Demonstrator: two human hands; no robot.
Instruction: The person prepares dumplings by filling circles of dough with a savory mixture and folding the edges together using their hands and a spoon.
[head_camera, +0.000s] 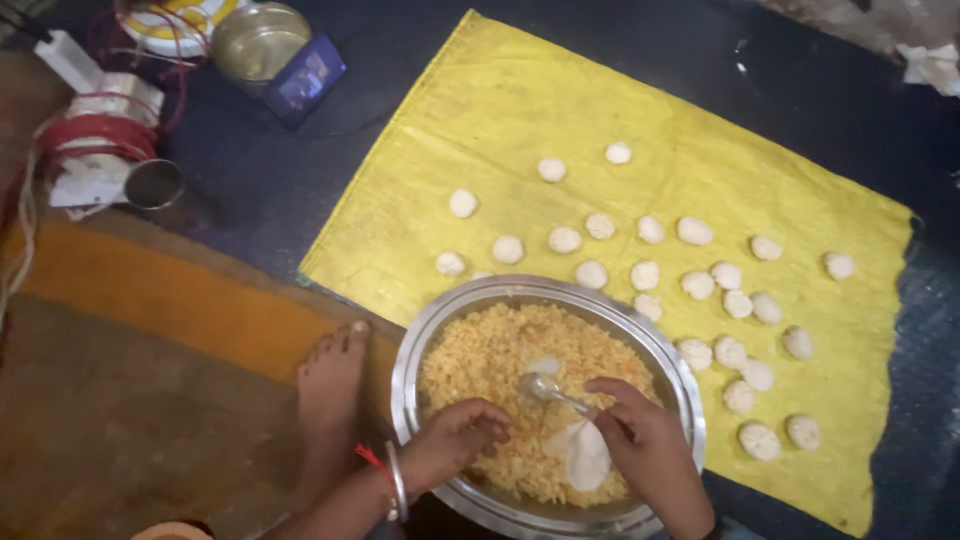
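Observation:
A wide steel bowl (420, 340) filled with orange-yellow crumbly filling (490, 350) rests on the floor in front of me. My right hand (650, 440) holds a flat white disc of dough (585, 455) over the bowl and touches the handle of a steel spoon (545, 388) lying in the filling. My left hand (455, 440), with a bangle and red thread at the wrist, is curled over the filling at the bowl's near left. Several white stuffed dough balls (695, 231) lie on a yellow sheet (520, 90) beyond the bowl.
My bare foot (333, 380) rests on an orange mat (170, 290) left of the bowl. At the back left stand a steel pot (255, 40), a small blue box (305, 78), a steel cup (155, 184) and wire-wrapped objects (100, 135).

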